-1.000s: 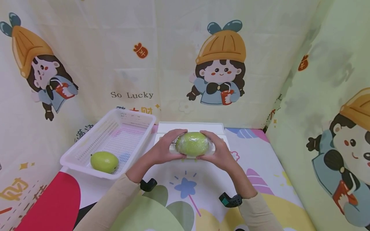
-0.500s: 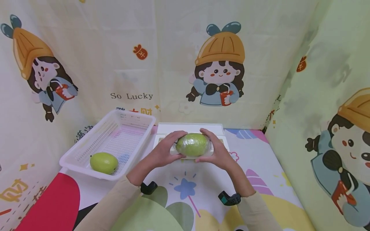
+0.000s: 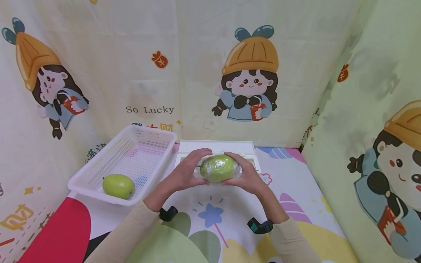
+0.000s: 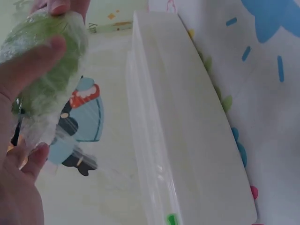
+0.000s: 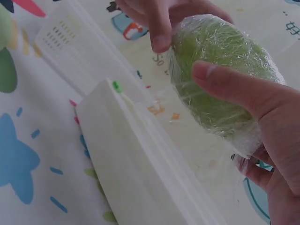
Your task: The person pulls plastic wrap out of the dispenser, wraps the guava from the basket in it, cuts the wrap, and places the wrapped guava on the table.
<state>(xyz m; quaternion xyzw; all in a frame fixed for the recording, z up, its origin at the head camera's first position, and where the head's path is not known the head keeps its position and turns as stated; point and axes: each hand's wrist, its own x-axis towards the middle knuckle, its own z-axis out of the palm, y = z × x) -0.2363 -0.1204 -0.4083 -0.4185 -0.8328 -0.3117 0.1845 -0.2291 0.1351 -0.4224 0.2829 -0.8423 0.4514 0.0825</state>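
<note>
Between both hands is a green mango [image 3: 217,168] wrapped in clear cling film, held lengthwise. My left hand [image 3: 185,171] grips its left end, where a dark stem shows, with fingers on top and thumb below. The right hand [image 3: 246,176] grips the other end in the same way. In the right wrist view, the film lies crinkled around the mango [image 5: 215,44], bunched at the end by that hand. A white cling film dispenser box [image 3: 217,146] lies behind and under the hands. Its green slider [image 5: 116,86] shows in both wrist views.
A white perforated plastic basket [image 3: 164,160] stands on the left, with an unwrapped green mango [image 3: 118,186] at its near end. The table is covered by a printed cloth [image 3: 236,208], and patterned curtains [image 3: 190,84] enclose the back and sides.
The right fingers lifted slightly off the wrapped mango half a second ago and now lie on it again. The mango has dropped slightly and tilted between the hands.
</note>
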